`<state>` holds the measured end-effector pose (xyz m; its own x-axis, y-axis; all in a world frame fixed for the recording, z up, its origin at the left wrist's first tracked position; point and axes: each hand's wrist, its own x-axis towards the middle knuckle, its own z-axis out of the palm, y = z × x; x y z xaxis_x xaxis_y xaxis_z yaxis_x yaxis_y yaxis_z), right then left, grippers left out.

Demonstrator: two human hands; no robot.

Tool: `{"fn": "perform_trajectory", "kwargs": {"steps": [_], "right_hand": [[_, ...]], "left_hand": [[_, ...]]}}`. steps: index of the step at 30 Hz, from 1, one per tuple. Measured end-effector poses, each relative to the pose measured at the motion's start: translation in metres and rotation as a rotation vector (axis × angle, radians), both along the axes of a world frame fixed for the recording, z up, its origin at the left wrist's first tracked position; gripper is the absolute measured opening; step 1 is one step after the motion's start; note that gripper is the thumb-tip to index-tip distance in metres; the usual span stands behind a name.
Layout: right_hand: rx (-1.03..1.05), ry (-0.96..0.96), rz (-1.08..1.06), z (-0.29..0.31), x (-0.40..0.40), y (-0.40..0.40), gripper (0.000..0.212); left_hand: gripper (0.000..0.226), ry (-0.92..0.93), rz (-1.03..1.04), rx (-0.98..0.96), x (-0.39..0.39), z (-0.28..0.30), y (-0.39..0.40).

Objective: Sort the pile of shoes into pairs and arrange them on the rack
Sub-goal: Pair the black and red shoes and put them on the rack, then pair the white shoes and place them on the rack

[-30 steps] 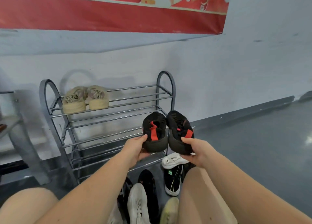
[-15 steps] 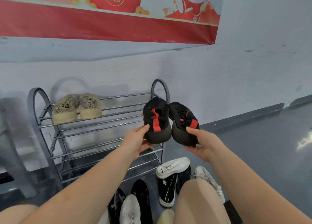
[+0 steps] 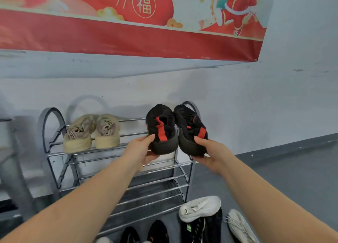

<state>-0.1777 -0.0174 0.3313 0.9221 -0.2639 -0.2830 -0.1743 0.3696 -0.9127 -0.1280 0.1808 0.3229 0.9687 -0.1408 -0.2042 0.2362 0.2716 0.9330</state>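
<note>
A pair of black shoes with red straps is held up by the heels in front of the right end of the metal rack's (image 3: 113, 149) top shelf. My left hand (image 3: 140, 150) grips the left black shoe (image 3: 161, 131). My right hand (image 3: 213, 154) grips the right black shoe (image 3: 191, 131). The two shoes touch side by side, toes pointing at the wall. A beige pair (image 3: 92, 133) stands on the left half of the top shelf. More loose shoes lie on the floor at the rack's foot: a white shoe (image 3: 200, 208), a black-and-green shoe (image 3: 198, 230), a pale sneaker (image 3: 239, 226).
The rack stands against a pale wall under a red banner (image 3: 128, 34). Its lower shelves hold nothing. A grey piece of furniture (image 3: 11, 160) sits to the rack's left. Dark grey floor (image 3: 292, 178) stretches to the right.
Both hands have lifted the black pair from the level of the rack's middle shelves up to the top shelf. The view has tilted upward, showing more of the banner.
</note>
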Motion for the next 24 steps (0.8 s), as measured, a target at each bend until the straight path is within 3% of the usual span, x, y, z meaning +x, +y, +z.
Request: {"fn": "perform_trajectory", "kwargs": {"steps": [11,24], "right_hand": [[0.052,0.057,0.009,-0.015,0.109,0.004,0.009],[-0.011,0.065,0.039,-0.041,0.147,0.002,0.031]], "left_hand": [[0.031,0.051,0.086,0.048,0.098,-0.014,-0.004],[0.028,0.054,0.123,0.191,0.119,-0.045,-0.006]]}}
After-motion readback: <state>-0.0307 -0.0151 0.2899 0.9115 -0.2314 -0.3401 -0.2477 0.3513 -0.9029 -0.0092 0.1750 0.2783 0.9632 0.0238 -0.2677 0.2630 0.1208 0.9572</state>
